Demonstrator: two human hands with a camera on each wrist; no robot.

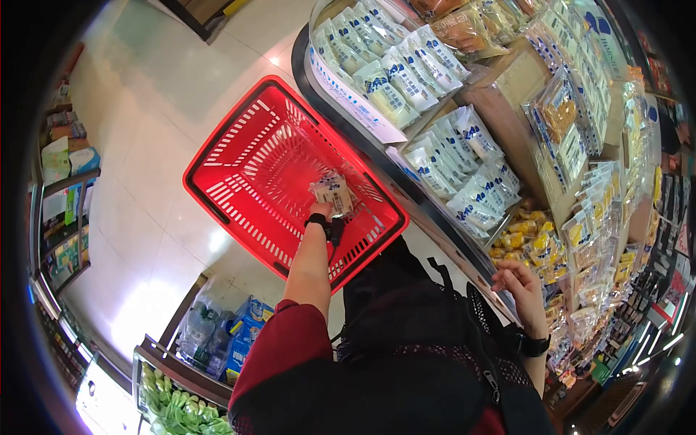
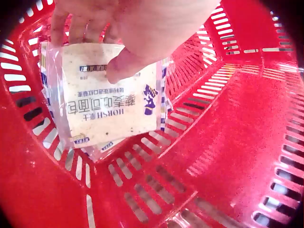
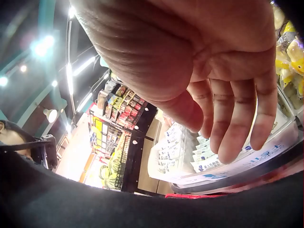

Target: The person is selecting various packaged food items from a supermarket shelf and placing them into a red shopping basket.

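My left hand reaches down inside a red shopping basket in the head view. It holds a clear-wrapped pack of sliced bread, the thumb lying across the printed front and the fingers behind the top edge. Another wrapped pack shows partly beneath it, against the slotted basket wall. My right hand hangs beside the edge of the bread display, fingers loosely bent and nothing in them. From the right wrist view, its palm and relaxed fingers overlap the rows of white packets behind.
The display stand on the right carries rows of white packets, yellow-wrapped pieces and larger bagged breads. Pale floor tiles lie left of the basket. Leafy greens and a blue carton stand at lower left.
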